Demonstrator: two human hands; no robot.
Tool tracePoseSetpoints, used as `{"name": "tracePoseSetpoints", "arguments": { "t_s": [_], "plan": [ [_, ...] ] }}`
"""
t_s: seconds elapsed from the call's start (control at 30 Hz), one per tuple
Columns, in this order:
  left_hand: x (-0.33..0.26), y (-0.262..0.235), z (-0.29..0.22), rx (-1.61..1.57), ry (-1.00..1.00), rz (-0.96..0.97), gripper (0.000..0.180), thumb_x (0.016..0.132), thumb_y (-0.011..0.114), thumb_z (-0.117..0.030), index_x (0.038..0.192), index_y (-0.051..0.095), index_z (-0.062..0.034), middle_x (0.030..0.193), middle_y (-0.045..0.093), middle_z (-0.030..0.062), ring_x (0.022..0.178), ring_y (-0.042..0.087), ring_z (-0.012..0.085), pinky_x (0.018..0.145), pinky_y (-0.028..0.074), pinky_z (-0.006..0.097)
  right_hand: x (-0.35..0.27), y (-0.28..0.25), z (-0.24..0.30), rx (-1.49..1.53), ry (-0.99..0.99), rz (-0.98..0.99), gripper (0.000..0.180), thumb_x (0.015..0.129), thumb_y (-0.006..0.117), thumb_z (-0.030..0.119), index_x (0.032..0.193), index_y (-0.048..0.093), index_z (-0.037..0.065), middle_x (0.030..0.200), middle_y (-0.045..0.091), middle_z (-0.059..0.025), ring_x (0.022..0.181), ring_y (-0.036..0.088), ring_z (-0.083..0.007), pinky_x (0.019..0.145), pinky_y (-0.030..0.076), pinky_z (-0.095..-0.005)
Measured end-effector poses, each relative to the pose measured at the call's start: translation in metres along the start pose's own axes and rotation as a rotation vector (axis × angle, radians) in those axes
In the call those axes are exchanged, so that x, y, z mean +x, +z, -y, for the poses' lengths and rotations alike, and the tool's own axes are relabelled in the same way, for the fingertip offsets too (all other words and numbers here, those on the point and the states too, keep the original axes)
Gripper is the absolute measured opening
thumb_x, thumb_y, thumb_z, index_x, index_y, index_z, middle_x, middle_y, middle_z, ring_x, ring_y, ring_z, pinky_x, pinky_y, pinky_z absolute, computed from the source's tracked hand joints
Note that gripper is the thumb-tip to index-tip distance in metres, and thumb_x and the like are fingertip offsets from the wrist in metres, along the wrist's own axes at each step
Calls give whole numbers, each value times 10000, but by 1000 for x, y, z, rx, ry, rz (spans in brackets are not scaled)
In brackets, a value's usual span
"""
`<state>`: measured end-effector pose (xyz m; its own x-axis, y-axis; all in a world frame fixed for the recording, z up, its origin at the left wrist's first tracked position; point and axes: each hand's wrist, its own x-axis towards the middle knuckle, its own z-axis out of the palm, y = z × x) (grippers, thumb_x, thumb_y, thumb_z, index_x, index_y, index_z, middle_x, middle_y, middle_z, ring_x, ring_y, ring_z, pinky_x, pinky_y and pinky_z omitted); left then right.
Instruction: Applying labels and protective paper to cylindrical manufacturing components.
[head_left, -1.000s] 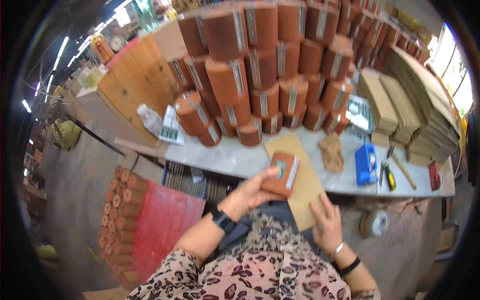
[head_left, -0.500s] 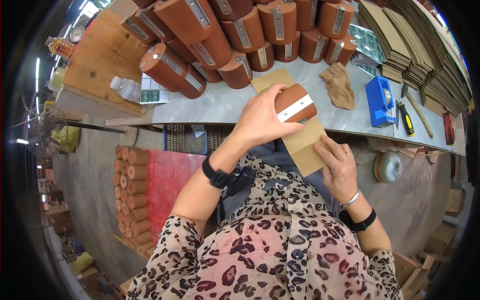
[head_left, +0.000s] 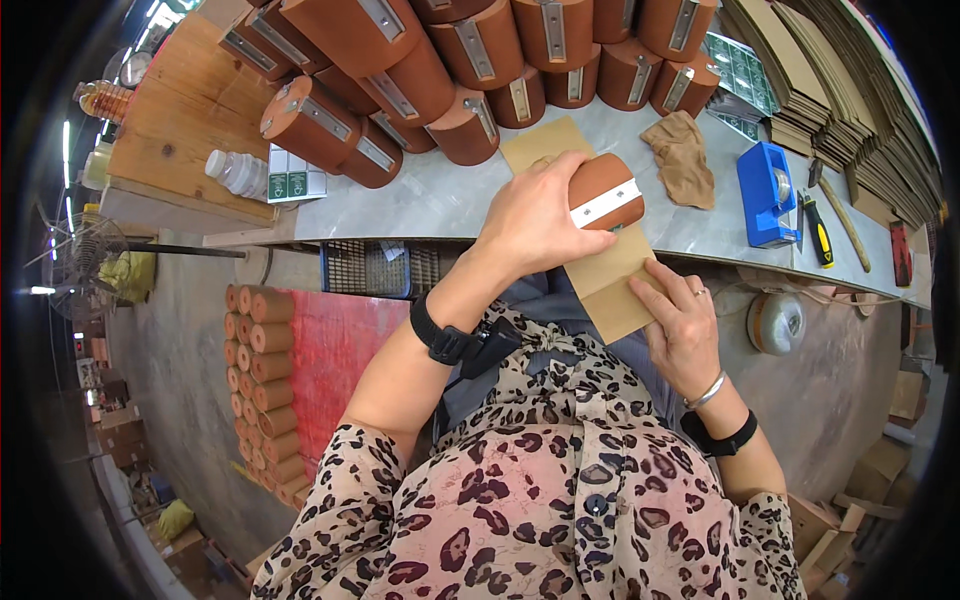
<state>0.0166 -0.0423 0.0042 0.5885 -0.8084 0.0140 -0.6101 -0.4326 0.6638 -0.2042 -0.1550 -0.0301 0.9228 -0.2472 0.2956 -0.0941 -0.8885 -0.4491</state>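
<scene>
My left hand is wrapped round a reddish-brown cylinder that has a pale metal strip with small holes along its side. Under the cylinder lies a long piece of tan cardboard, creased across, which reaches from the tabletop out over the front edge toward my lap. My right hand pinches the right side of the cardboard's near end, thumb hidden below it. Behind my hands, a stack of similar brown cylinders with metal strips fills the back of the table.
On the grey tabletop are a crumpled brown cloth, a blue tape dispenser, a yellow-black screwdriver and a hammer. Flat cardboard is stacked at the right. A plastic bottle stands left; tan rolls are piled below.
My left hand and the cylinder have shifted slightly to the right over the cardboard. My right hand keeps its hold on the near end. The whole view has moved a little.
</scene>
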Motion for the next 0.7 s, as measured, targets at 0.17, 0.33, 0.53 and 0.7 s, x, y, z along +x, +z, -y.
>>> {"name": "tracePoseSetpoints", "arguments": {
  "t_s": [0.17, 0.33, 0.53, 0.7],
  "plan": [
    [3, 4, 2, -23, -24, 36, 847, 614, 852, -400, 1295, 558, 9, 1152, 665, 230, 1047, 658, 377, 907, 528, 431, 1, 0, -2, -7, -7, 16, 477, 676, 665, -31, 1144, 709, 46, 1255, 623, -163, 953, 575, -318, 850, 476, -407],
    [4, 8, 16, -45, 15, 34, 758, 750, 802, -424, 1322, 543, 1, 1196, 646, 237, 1069, 645, 388, 925, 515, 419, 6, -4, -4, -5, -18, 53, 495, 670, 668, -32, 1157, 702, 51, 1247, 622, -162, 959, 572, -318, 850, 474, -409],
    [14, 5, 38, -362, 40, 123, 598, 935, 692, -353, 1385, 532, 7, 1222, 657, 180, 1079, 646, 274, 924, 507, 357, 31, -14, -11, 152, -134, 33, 310, 720, 691, -31, 1026, 667, 16, 1062, 658, -149, 895, 608, -315, 769, 493, -388],
    [15, 4, 40, -718, -163, 234, 514, 915, 749, -218, 1361, 595, -13, 1212, 674, 68, 1047, 614, 114, 898, 512, 269, 88, -31, -17, 172, -206, 15, 172, 764, 741, 20, 908, 647, 22, 873, 654, -114, 848, 626, -301, 750, 483, -387]
  ]
}}
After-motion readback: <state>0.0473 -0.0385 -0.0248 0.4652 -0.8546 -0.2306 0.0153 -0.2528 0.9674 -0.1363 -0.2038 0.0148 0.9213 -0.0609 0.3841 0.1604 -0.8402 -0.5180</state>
